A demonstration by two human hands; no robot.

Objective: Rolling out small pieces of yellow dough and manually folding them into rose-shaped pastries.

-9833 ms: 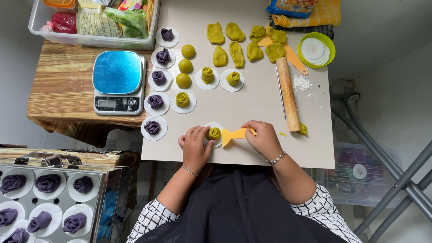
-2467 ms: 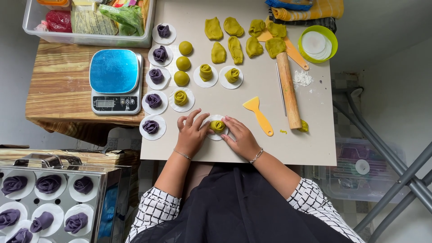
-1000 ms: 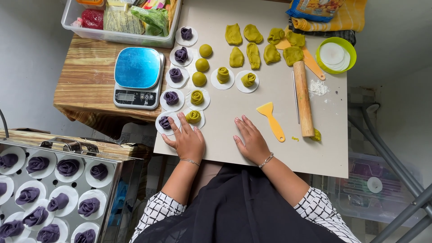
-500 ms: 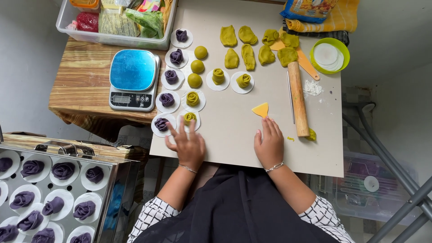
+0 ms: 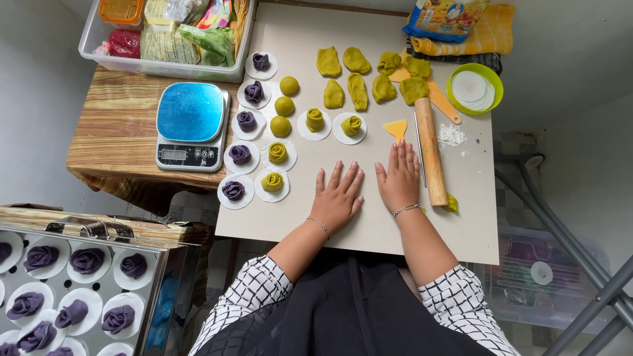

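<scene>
Both hands lie flat, palms down, fingers spread, holding nothing. Left hand: rests on the bare pale board that covers the desk, just right of a yellow-green rose-shaped dough piece on a white paper round. Right hand: beside the left, apart from it, fingertips just below a yellow scraper; whether they touch it is hard to tell from this height. Wooden rolling pin: lies lengthwise just right of the right hand, a thin metal rod alongside it.

Left of the hands: a column of purple dough roses on paper rounds, with green roses and three plain green dough balls next to it. Further up the board: flattened green dough pieces, a green bowl holding white paper rounds, an orange spatula, a small heap of flour.

Beyond the board, left: blue-topped kitchen scale on the wooden desk; clear tub of packets behind it. Lower left: metal steamer tray with purple roses.
</scene>
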